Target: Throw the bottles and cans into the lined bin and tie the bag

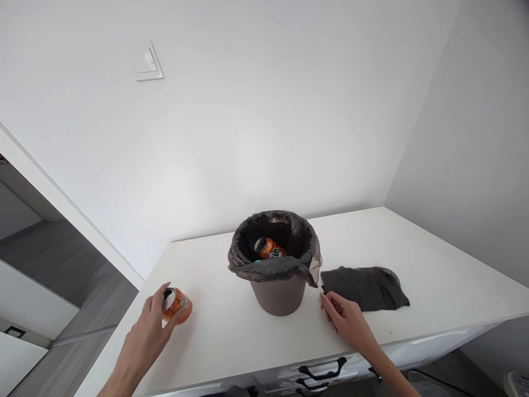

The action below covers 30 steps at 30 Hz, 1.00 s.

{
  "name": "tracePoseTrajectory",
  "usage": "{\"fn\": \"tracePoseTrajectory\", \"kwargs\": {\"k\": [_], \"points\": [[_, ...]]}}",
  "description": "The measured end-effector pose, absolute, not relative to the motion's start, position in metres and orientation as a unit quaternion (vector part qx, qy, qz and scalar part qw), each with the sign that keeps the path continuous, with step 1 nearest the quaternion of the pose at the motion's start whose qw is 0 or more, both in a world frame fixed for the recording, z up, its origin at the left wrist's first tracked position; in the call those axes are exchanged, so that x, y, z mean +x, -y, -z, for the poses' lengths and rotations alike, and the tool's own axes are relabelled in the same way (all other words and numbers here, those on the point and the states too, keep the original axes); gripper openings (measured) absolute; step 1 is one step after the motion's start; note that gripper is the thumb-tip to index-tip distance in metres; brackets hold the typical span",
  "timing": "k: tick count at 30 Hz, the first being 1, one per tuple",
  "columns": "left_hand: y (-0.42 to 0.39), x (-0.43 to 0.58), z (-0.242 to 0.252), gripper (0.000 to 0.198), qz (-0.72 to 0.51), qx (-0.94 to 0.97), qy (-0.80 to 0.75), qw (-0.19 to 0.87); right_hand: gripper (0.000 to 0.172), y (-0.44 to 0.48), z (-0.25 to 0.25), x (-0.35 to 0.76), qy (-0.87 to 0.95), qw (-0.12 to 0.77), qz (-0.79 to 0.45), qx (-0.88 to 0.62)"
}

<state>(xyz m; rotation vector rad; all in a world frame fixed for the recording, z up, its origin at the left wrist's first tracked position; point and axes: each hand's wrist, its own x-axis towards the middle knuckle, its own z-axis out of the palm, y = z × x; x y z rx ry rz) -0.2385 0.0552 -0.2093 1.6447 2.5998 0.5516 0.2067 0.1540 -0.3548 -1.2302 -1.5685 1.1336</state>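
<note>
One orange can [271, 249] lies in the bin [279, 300]; a second can [183, 304], left, is outside, pinched by the left hand [145, 332]. The right hand [346, 321] curls loosely closed near the black bag [366, 288].

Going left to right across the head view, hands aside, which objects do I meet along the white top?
Orange can, bin with a dark liner, folded dark plastic.

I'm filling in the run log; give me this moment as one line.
left hand: grasping orange drink can | right hand: near black plastic bag | lined bin: second can inside
</note>
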Motion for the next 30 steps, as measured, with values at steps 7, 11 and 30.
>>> {"fn": "tracePoseTrajectory", "kwargs": {"k": [7,11,30], "points": [[-0.08,-0.14,0.102,0.079,-0.49,0.52,-0.699,-0.03,0.051,-0.157,0.361,0.207,0.619,0.413,-0.456,-0.488],[-0.107,-0.078,0.055,0.064,-0.489,0.617,-0.616,-0.022,0.052,-0.157,0.359,0.207,0.617,0.417,-0.459,-0.484],[-0.123,-0.178,0.191,0.066,-0.381,0.563,-0.732,0.044,0.056,-0.153,0.346,0.205,0.615,0.419,-0.464,-0.481]]}}
